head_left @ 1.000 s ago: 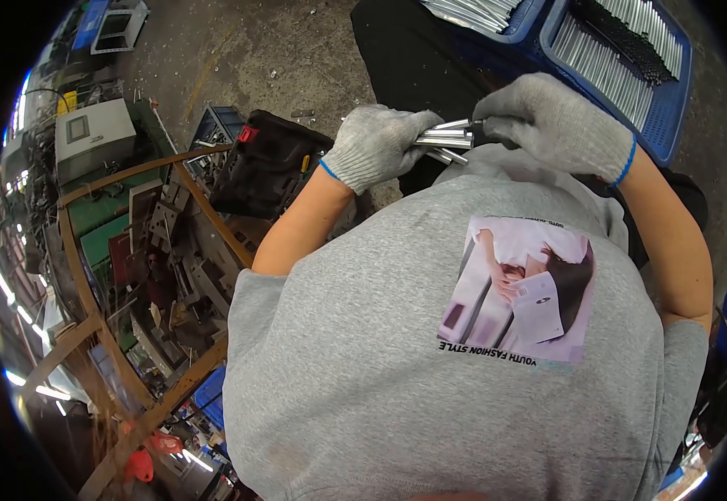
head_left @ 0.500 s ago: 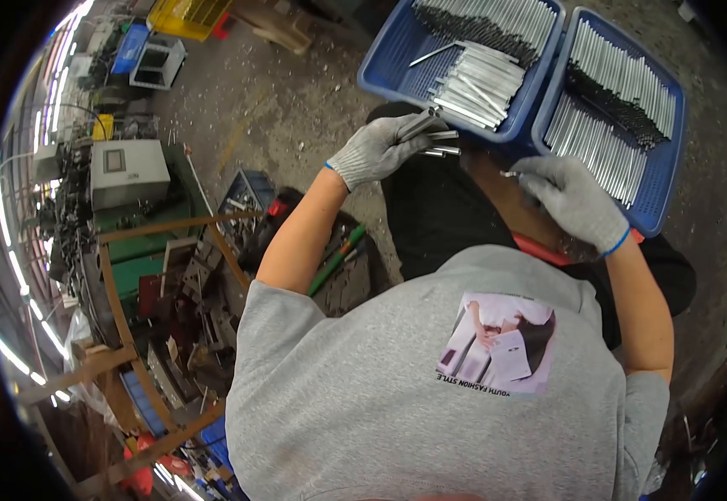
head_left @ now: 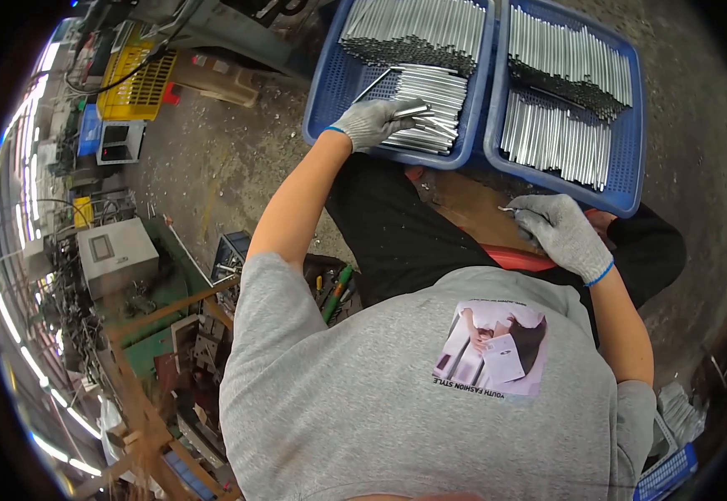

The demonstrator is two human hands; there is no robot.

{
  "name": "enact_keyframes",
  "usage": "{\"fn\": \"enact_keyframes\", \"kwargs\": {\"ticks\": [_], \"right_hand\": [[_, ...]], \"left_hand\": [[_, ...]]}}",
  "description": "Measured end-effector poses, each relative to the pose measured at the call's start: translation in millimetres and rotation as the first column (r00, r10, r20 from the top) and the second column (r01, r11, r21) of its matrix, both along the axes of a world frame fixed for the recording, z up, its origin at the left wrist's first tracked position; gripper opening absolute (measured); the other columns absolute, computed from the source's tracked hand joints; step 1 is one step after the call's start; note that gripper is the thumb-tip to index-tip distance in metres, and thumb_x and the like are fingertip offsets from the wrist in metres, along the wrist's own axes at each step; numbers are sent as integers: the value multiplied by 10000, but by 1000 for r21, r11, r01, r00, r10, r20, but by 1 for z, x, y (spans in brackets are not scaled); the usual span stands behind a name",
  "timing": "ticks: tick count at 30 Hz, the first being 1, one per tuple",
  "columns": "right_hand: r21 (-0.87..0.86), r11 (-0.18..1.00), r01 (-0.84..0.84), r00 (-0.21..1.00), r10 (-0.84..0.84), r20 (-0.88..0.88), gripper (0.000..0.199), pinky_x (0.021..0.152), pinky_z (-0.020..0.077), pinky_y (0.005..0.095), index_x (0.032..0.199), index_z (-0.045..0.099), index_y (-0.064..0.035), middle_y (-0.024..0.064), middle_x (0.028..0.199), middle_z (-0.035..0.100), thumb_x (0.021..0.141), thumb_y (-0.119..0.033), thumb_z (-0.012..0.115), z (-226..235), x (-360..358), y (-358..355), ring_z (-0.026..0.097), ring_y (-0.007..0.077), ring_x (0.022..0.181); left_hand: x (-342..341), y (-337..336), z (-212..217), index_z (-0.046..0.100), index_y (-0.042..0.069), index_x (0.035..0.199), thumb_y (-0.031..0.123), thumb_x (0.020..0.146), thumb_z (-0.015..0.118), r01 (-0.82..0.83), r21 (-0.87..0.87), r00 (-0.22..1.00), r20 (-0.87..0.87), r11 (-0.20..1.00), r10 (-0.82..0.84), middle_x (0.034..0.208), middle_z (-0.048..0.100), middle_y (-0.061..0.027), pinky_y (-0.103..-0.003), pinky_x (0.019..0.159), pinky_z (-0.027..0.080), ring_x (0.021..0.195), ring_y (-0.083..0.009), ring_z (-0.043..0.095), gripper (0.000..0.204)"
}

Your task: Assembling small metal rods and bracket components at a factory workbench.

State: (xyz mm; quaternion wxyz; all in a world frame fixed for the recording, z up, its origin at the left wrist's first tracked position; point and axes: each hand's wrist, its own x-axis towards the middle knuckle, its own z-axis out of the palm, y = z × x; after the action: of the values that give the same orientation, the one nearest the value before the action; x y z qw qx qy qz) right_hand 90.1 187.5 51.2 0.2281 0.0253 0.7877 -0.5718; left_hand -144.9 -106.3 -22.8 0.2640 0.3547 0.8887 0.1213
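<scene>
My left hand (head_left: pixel 372 123), in a white knit glove with a blue cuff, is over the near left part of the left blue basket (head_left: pixel 318 104). Its fingers are closed around a few short metal tubes (head_left: pixel 412 110), their ends pointing right. Just beyond and beneath them lies a loose pile of silvery tubes (head_left: pixel 434 88) in the basket. In a matching glove, my right hand (head_left: pixel 557 232) is above my lap, near the front edge of the right blue basket (head_left: pixel 564 185). A small shiny metal piece (head_left: pixel 507 209) sticks out from its pinched fingers; its kind cannot be made out.
Stacked tubes (head_left: pixel 568 50) fill rows in the right basket. A red edge (head_left: pixel 518 259) shows between my legs. Leftward stand a grey control box (head_left: pixel 117 255), a wooden frame (head_left: pixel 151 426) and a bin of metal parts (head_left: pixel 232 250). A yellow crate (head_left: pixel 134 79) stands far left.
My left hand has moved from above my leg to over the left basket, still with tubes. My right hand keeps its small metal piece near my lap. The whole view has shifted.
</scene>
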Motion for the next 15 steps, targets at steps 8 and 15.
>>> {"fn": "enact_keyframes", "kwargs": {"ticks": [8,15], "right_hand": [[-9,1000,15,998,-15,69,234,645,501,330,1069,676,96,157,741,657,949,-76,572,-9,5,1,615,189,654],[1,1000,7,996,-7,86,229,669,519,358,1042,679,91,191,750,668,941,-90,583,-13,3,-1,645,230,665]], "left_hand": [[-6,2,-46,462,303,1479,416,999,568,120,69,993,-1,990,-120,1185,685,-169,-427,905,531,1090,-364,655,504],[-9,6,-52,370,326,1532,262,1010,549,159,-26,983,98,987,-156,1228,658,-199,-430,928,526,1090,-371,651,555]]}}
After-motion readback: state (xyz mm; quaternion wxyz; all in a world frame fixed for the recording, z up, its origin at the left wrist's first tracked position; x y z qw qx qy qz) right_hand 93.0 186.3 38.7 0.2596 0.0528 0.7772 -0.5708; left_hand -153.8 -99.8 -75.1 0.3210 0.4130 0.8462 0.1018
